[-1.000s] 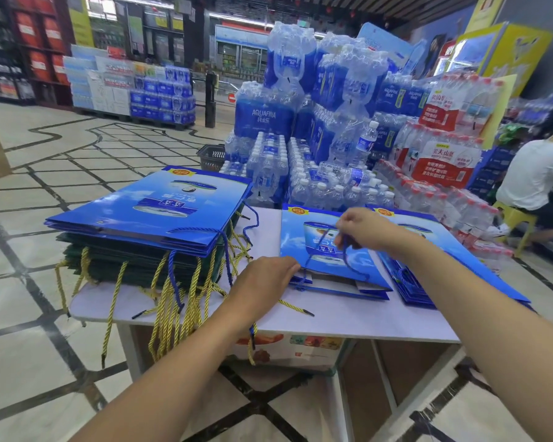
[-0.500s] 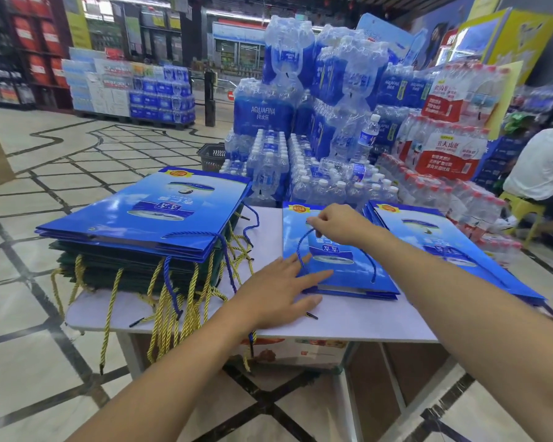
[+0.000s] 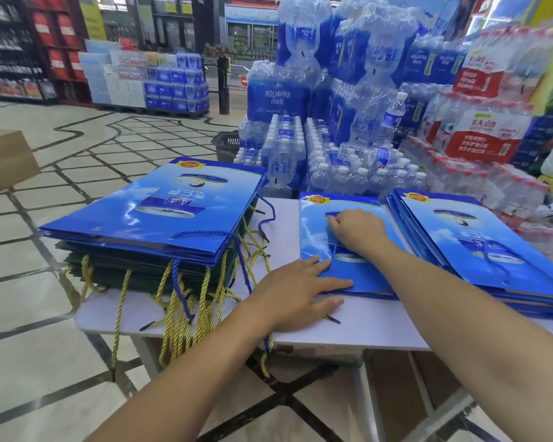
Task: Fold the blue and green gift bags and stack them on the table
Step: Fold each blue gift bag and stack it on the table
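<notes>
At the middle of the worktop [image 3: 380, 327] lay the flattened blue bag [image 3: 313, 231] I was handling, between the left pile [image 3: 160, 212] and a right pile [image 3: 476, 244] of more blue bags. My left hand [image 3: 296, 291] pressed flat on the bag's near corner, fingers straight and spread, partly over the worktop. My right hand [image 3: 356, 231] rested on the bag's face with its fingers curled, pinching the blue cord handle [image 3: 332, 260].

I judged this the tail of the fold, with the cord being laid flat against the bag. The next move would call for lifting the bag level and setting it squarely on the left pile, where blue bags sat on top of green bags [image 3: 115, 269] and yellow cords [image 3: 173, 314] dangled over the edge.

Every bag looked collapsed, so I took them to be empty. What the black basket [image 3: 227, 145] behind the worktop held, I could not tell.
</notes>
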